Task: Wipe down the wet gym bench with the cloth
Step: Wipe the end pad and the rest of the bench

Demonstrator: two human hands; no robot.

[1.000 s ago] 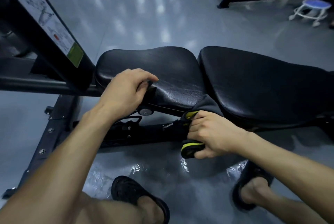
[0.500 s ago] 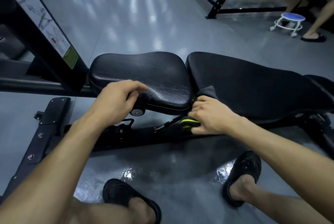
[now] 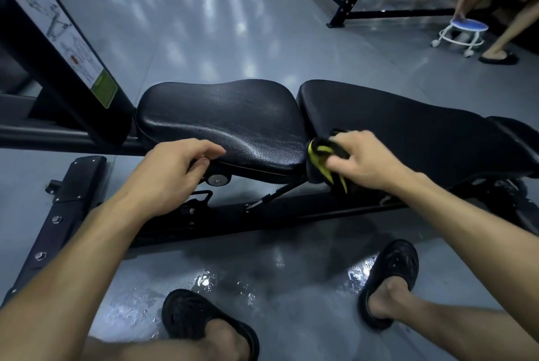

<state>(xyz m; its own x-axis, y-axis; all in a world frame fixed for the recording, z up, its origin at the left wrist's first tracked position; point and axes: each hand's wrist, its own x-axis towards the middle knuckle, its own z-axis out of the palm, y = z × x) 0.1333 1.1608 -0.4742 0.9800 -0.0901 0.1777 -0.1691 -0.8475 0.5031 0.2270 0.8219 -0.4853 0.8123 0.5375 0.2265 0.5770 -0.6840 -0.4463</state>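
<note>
A black padded gym bench lies across the view, with a seat pad on the left and a long back pad on the right. My left hand grips the near edge of the seat pad, fingers curled under it. My right hand holds a dark grey cloth with yellow trim against the near edge of the back pad, right at the gap between the two pads. Part of the cloth hangs down below my hand.
The bench's black steel frame runs along the floor in front of me. Water pools on the grey floor by my sandalled feet. A slanted black upright stands at left. Another person's legs and a small blue stool are far right.
My right hand has lifted the cloth from below the bench edge up onto the near edge of the back pad. My left hand stays on the seat pad's edge.
</note>
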